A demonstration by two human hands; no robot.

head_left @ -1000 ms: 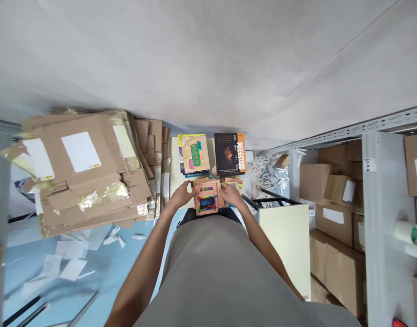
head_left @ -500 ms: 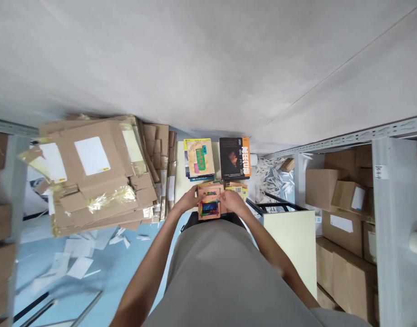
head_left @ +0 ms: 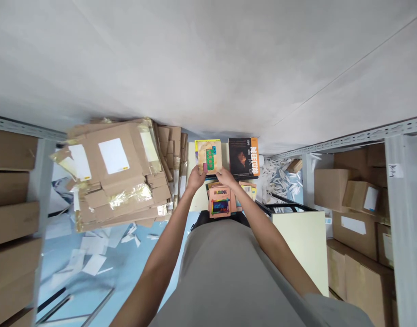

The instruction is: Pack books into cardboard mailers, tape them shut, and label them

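Fingers (head_left: 196,174) at tan book (head_left: 211,156), shelf (head_left: 396,204) holding cardboard boxes (head_left: 326,184)

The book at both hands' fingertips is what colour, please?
The book is mostly cream with green; head view.

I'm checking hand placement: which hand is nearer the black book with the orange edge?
Right. The right hand is by the near left corner of the black book; the left hand is farther left, at the cream-covered book.

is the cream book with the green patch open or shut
Shut: the cream rectangular book with the green patch shows one flat cover and no spread pages, left hand and right hand at its near edge.
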